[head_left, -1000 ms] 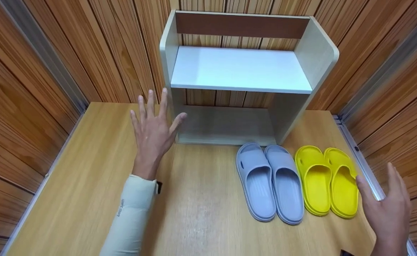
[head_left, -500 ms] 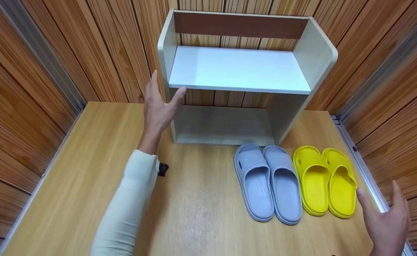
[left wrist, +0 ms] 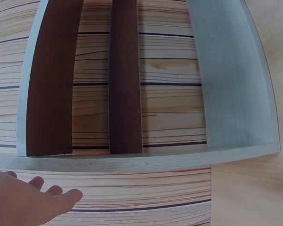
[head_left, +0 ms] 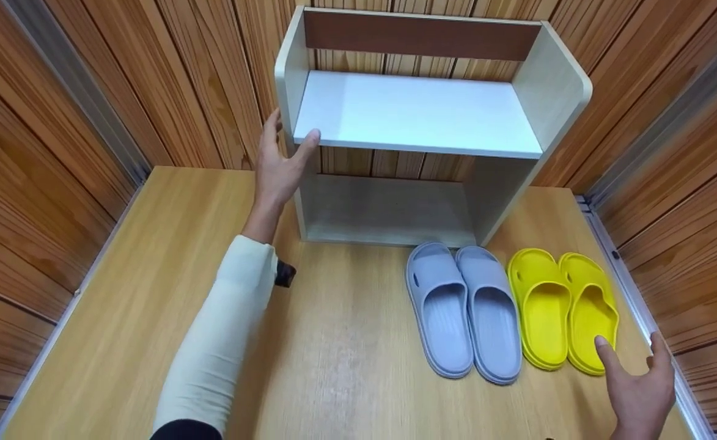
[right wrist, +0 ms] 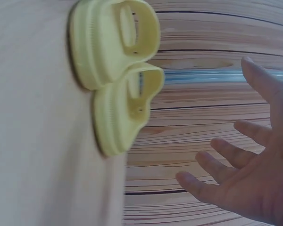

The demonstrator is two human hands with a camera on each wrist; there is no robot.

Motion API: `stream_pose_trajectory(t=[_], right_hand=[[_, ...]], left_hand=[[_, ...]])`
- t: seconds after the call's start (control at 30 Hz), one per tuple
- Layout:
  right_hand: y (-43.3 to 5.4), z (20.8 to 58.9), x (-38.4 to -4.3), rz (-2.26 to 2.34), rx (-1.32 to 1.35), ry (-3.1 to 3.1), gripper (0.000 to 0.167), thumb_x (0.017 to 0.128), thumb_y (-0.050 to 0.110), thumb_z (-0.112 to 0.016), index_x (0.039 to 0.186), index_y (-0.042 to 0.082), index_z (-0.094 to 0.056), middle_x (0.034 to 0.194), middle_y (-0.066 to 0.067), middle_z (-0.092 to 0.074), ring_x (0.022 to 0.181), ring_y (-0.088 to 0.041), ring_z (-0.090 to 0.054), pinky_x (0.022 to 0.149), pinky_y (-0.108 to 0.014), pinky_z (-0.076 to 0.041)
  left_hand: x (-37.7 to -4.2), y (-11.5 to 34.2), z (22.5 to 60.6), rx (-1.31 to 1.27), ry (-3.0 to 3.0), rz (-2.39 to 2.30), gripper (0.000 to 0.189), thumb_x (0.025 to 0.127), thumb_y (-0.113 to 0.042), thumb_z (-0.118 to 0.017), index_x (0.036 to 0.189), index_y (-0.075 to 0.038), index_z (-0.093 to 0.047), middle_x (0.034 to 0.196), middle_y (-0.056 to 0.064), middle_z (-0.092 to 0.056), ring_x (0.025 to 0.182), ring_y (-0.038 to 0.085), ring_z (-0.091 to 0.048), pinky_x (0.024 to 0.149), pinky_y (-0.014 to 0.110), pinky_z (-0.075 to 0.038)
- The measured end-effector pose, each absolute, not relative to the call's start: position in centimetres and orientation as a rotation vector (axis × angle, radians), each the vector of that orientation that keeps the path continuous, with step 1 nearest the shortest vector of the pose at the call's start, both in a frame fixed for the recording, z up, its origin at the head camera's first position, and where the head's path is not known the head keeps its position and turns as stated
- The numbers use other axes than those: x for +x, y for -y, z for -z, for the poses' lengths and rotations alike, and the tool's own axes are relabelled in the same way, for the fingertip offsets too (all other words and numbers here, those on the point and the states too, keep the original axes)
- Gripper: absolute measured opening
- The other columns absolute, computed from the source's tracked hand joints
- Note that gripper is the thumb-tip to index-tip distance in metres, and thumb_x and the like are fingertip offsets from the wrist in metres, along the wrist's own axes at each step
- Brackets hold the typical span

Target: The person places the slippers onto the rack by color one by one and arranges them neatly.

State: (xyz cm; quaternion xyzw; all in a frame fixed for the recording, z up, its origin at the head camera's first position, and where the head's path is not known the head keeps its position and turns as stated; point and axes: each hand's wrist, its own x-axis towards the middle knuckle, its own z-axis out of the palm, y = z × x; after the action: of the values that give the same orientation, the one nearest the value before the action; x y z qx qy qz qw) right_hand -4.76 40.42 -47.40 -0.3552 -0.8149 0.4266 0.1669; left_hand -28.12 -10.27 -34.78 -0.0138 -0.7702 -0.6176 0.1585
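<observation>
1. Two bare hands are in view, well apart from each other, with their fingers loosely spread.
2. The left hand [head_left: 277,171], in a pale sleeve [head_left: 205,342] with a black band [head_left: 285,273] at the wrist, is at the left side panel of a two-tier shelf unit [head_left: 551,85]. Its thumb is in front of the panel and its fingers are on the outer side; whether it touches is hard to tell from here.
3. The right hand [head_left: 639,391] is at the lower right, palm and fingers bare, near the heels of a pair of yellow slippers [head_left: 554,321] but apart from them.
4. The shelf unit stands upright against a wood-panelled wall [head_left: 211,79], with a white upper shelf [head_left: 416,113], a greyish lower board [head_left: 389,211] and a brown strip [head_left: 422,35] across the top of its back.
5. A pair of grey-blue slippers [head_left: 447,318] lies before the unit's right half, toes toward it, just left of the yellow pair.
6. Everything rests on a wood-toned surface [head_left: 120,293].
</observation>
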Motion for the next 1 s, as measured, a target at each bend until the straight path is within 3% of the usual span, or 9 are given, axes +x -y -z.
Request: stream_pose_trajectory(t=[0.2, 0.4, 0.6, 0.73, 0.87, 1.0], right_hand=[[-40.7, 49.2, -5.3, -1.378, -1.087, 2.265, 0.094, 0.093, 0.042, -0.071, 0.163, 0.015, -0.015, 0.169, -0.009, -0.011, 0.152, -0.038, -0.013, 0.115, -0.061, -0.022], [-41.0, 50.6, -5.8, -1.499, -1.123, 2.281, 0.101, 0.092, 0.044, -0.072, 0.163, 0.014, -0.008, 0.169, -0.014, -0.002, 0.152, -0.042, -0.007, 0.114, -0.063, -0.022], [-41.5, 51.5, -6.2, -1.552, -1.167, 2.342, 0.111, 0.089, 0.043, -0.076, 0.163, 0.011, 0.001, 0.167, -0.021, -0.001, 0.146, -0.049, -0.021, 0.113, -0.062, -0.026], [-41.9, 51.8, -6.4, -1.468, -1.175, 2.433, 0.108, 0.091, 0.040, -0.074, 0.161, 0.005, 0.000, 0.165, -0.026, -0.004, 0.146, -0.050, -0.023, 0.115, -0.060, -0.024], [-42.4, 52.3, -6.5, -1.335, -1.144, 2.562, 0.101, 0.091, 0.033, -0.074, 0.159, -0.002, -0.009, 0.158, -0.034, -0.022, 0.140, -0.050, -0.028, 0.114, -0.060, -0.022], [-42.7, 52.5, -6.8, -1.284, -1.151, 2.611, 0.100, 0.089, 0.034, -0.076, 0.156, -0.007, -0.014, 0.151, -0.036, -0.030, 0.133, -0.050, -0.031, 0.111, -0.061, -0.025]], left_hand=[[-29.0, 10.2, 34.4, -0.030, 2.195, 1.847, 0.087, 0.092, -0.049, -0.069, 0.160, -0.018, -0.024, 0.162, 0.007, -0.029, 0.148, 0.024, -0.026, 0.118, 0.051, -0.024], [-29.5, 10.5, 34.3, 0.002, 2.183, 1.959, 0.083, 0.094, -0.049, -0.067, 0.159, -0.020, -0.026, 0.159, 0.009, -0.031, 0.144, 0.029, -0.031, 0.113, 0.051, -0.032], [-30.1, 10.4, 34.1, 0.020, 2.180, 2.009, 0.076, 0.096, -0.050, -0.064, 0.157, -0.019, -0.031, 0.155, 0.010, -0.037, 0.140, 0.028, -0.036, 0.112, 0.049, -0.033], [-30.2, 10.7, 34.3, 0.008, 2.178, 2.024, 0.072, 0.097, -0.047, -0.064, 0.156, -0.017, -0.033, 0.153, 0.011, -0.038, 0.139, 0.028, -0.038, 0.111, 0.047, -0.035], [-30.1, 11.3, 34.6, 0.013, 2.201, 2.025, 0.066, 0.099, -0.038, -0.064, 0.154, -0.015, -0.036, 0.151, 0.014, -0.040, 0.136, 0.029, -0.042, 0.108, 0.047, -0.039], [-30.2, 11.6, 34.3, 0.007, 2.227, 2.002, 0.059, 0.100, -0.033, -0.064, 0.151, -0.014, -0.040, 0.146, 0.015, -0.043, 0.131, 0.029, -0.046, 0.105, 0.045, -0.042]])
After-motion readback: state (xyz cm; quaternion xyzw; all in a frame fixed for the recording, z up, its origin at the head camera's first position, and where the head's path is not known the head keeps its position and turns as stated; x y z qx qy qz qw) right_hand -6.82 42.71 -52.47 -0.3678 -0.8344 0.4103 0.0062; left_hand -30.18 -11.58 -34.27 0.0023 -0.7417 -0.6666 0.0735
